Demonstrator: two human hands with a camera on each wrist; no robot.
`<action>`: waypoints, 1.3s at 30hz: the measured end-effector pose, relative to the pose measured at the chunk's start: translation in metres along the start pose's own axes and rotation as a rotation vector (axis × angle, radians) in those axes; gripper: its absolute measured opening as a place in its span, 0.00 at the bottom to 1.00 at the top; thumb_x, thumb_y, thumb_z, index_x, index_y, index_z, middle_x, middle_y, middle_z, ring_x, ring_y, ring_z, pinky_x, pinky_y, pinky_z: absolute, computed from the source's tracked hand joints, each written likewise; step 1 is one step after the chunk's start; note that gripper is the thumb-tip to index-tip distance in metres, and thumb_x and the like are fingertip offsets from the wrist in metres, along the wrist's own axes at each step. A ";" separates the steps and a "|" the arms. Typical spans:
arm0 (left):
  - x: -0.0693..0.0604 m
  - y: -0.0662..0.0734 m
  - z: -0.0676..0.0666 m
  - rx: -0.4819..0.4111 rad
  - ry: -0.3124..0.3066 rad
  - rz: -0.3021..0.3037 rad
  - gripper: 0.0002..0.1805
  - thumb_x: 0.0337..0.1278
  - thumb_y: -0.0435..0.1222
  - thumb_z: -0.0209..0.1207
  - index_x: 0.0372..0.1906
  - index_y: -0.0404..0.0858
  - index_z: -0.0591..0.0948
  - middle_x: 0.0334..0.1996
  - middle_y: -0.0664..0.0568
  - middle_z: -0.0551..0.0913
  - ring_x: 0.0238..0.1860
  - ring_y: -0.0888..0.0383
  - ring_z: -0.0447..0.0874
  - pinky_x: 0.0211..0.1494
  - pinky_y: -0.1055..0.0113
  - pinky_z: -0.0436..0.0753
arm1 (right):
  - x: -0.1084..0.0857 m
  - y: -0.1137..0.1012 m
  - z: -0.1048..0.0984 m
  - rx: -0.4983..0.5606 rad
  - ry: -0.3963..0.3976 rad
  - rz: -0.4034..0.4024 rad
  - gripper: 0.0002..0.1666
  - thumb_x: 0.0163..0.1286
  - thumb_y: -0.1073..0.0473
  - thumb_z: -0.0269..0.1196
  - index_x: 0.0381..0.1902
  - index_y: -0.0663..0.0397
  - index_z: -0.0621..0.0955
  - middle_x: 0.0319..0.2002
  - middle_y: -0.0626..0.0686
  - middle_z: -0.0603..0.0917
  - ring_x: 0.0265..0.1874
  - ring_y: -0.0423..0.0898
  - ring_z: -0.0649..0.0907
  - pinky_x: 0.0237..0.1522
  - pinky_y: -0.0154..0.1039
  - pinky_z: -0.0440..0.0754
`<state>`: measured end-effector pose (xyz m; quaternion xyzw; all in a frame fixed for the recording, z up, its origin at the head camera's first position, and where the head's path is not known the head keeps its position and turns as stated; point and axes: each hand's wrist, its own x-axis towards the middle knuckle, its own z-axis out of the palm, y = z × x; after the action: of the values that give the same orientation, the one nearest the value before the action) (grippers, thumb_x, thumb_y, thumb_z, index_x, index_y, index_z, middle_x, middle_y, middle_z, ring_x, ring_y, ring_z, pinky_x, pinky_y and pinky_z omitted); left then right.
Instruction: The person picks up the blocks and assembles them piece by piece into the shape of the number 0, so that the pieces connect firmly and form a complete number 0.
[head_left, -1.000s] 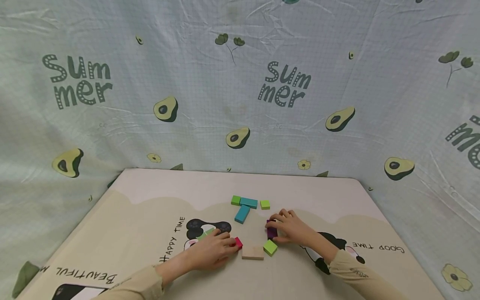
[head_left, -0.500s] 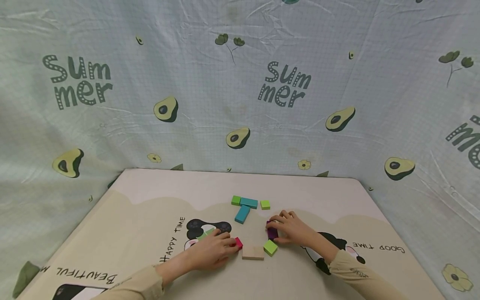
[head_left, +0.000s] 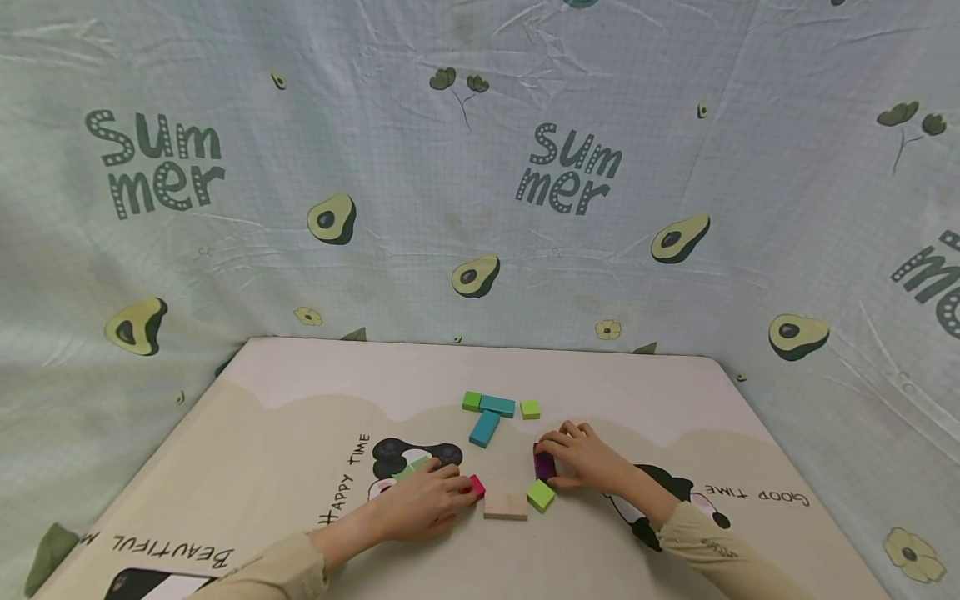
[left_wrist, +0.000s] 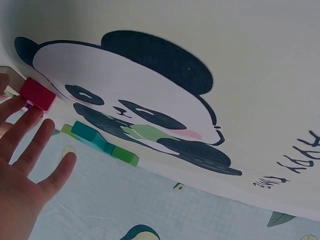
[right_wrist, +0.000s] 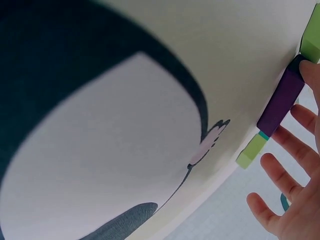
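Observation:
My left hand (head_left: 426,503) rests low over the table, its fingertips at a red block (head_left: 477,487). In the left wrist view, the left hand (left_wrist: 30,165) pinches that red block (left_wrist: 37,94) with thumb and fingers, the other fingers spread. A plain wooden block (head_left: 506,505) lies just right of the red one, with a lime block (head_left: 541,495) beside it. My right hand (head_left: 588,458) holds a purple block (head_left: 544,463) above the lime one. Seen from the right wrist, the right hand (right_wrist: 295,175) has thumb and index finger on opposite ends of the purple block (right_wrist: 281,102).
Farther back lie two teal blocks (head_left: 485,427), a green block (head_left: 472,401) touching the rear teal one, and a small lime block (head_left: 530,409) to their right. The table (head_left: 315,367) carries printed pandas and lettering. A patterned cloth (head_left: 405,167) hangs behind it.
The purple block and my right fingers have shifted very slightly toward the near lime block. My left hand and the other blocks look unmoved.

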<state>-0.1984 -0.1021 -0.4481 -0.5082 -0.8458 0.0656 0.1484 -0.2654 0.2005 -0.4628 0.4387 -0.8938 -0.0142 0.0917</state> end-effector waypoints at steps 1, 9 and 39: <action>0.000 0.000 0.000 0.002 0.002 0.001 0.18 0.51 0.44 0.58 0.50 0.49 0.77 0.43 0.60 0.79 0.45 0.61 0.72 0.47 0.63 0.72 | 0.000 0.000 0.000 0.000 -0.001 0.002 0.26 0.55 0.42 0.61 0.50 0.43 0.72 0.50 0.45 0.76 0.45 0.44 0.70 0.44 0.44 0.67; -0.001 0.000 -0.001 0.005 0.006 0.004 0.19 0.51 0.45 0.57 0.50 0.49 0.77 0.43 0.60 0.79 0.45 0.61 0.72 0.47 0.63 0.72 | -0.001 0.001 0.000 0.000 0.017 -0.005 0.26 0.55 0.41 0.61 0.51 0.42 0.72 0.50 0.46 0.76 0.46 0.44 0.70 0.45 0.45 0.68; 0.001 -0.002 0.000 -0.011 0.002 0.001 0.18 0.53 0.45 0.55 0.50 0.50 0.77 0.42 0.60 0.78 0.43 0.62 0.68 0.45 0.65 0.70 | -0.002 0.002 -0.006 -0.037 0.047 -0.030 0.18 0.60 0.42 0.57 0.47 0.35 0.77 0.45 0.42 0.77 0.44 0.42 0.70 0.44 0.45 0.68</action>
<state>-0.2003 -0.1027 -0.4471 -0.5094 -0.8458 0.0604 0.1465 -0.2650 0.2037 -0.4571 0.4503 -0.8844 -0.0217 0.1207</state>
